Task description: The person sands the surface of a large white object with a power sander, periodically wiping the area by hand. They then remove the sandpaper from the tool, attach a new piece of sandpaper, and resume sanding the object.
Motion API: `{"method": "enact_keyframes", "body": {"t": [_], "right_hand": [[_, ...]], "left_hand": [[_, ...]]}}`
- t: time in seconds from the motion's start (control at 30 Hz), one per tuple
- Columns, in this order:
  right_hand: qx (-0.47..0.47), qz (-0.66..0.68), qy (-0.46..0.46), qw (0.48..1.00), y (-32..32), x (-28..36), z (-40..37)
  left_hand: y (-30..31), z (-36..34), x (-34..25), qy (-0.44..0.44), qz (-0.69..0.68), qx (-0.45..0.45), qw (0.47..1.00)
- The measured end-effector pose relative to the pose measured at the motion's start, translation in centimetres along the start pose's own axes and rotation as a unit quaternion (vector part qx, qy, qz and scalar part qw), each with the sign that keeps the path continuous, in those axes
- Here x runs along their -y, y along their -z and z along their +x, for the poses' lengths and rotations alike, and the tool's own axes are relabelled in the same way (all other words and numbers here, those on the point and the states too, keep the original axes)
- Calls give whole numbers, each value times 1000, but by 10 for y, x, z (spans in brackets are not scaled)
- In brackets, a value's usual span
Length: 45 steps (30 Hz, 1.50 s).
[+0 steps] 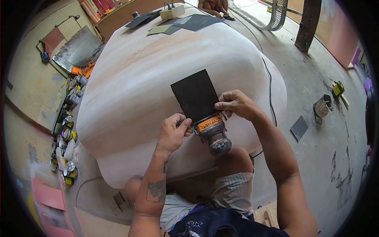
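Note:
A black sheet of sandpaper (195,93) lies at an angle over the base of an orange and dark sheet sander (209,125) marked "ZYPHER". The sander's round grip points toward my lap. My left hand (172,132) is closed, thumb and fingers pinching the sheet's lower left corner beside the sander's side lever. On the opposite edge, my right hand (237,104) pinches the sheet between thumb and fingers, just above the sander. Beneath both hands is a large, smooth, whitish curved form (130,106) with pinkish patches.
Dark sheets (197,22) and a pale power box (172,12) with cords sit atop the form's far end. A black cable (270,79) trails down its right side. Paint cans (70,134) line the left wall. A bucket (323,105) stands right. Another person (213,7) sits beyond.

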State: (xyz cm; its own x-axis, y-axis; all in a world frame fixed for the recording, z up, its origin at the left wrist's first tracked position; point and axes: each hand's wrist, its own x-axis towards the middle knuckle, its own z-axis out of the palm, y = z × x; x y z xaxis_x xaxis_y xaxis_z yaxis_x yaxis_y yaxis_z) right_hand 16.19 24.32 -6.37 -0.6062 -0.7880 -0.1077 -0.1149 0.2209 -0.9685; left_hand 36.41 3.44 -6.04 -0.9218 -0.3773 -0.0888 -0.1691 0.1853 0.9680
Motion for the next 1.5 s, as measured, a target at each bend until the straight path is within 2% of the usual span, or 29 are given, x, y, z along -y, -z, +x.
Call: {"method": "enact_keyframes", "body": {"t": [0.17, 0.47, 0.7, 0.8, 0.87, 1.0, 1.2, 1.27, 1.37, 1.5], "right_hand": [[3, -19, -6, 1000, -2, 8, -1], [28, -55, 28, 998, 3, 2, 1], [54, -9, 4, 998, 7, 3, 4], [80, -48, 37, 995, 11, 0, 11], [45, -18, -2, 999, 3, 6, 14], [19, -37, -2, 999, -10, 3, 18], [32, 4, 21, 999, -13, -11, 23], [42, -22, 26, 999, -10, -10, 23], [60, -19, 29, 998, -8, -8, 22], [83, -24, 46, 995, -6, 5, 19]], "left_hand": [[2, -2, 3, 8, -39, 0, 999], [-7, -7, -5, -10, 4, -62, 998], [-9, -7, -4, -17, 31, -64, 997], [-5, -5, -2, -28, 52, -53, 997], [-3, -5, -1, -39, 64, -44, 996], [-2, -3, -3, -32, 65, -38, 997], [-4, -3, 0, 0, 10, -45, 999], [-3, -2, 2, 0, 3, -35, 999], [0, 0, 4, 4, 26, -22, 999], [-7, -3, -2, 22, 20, -56, 998]]}}
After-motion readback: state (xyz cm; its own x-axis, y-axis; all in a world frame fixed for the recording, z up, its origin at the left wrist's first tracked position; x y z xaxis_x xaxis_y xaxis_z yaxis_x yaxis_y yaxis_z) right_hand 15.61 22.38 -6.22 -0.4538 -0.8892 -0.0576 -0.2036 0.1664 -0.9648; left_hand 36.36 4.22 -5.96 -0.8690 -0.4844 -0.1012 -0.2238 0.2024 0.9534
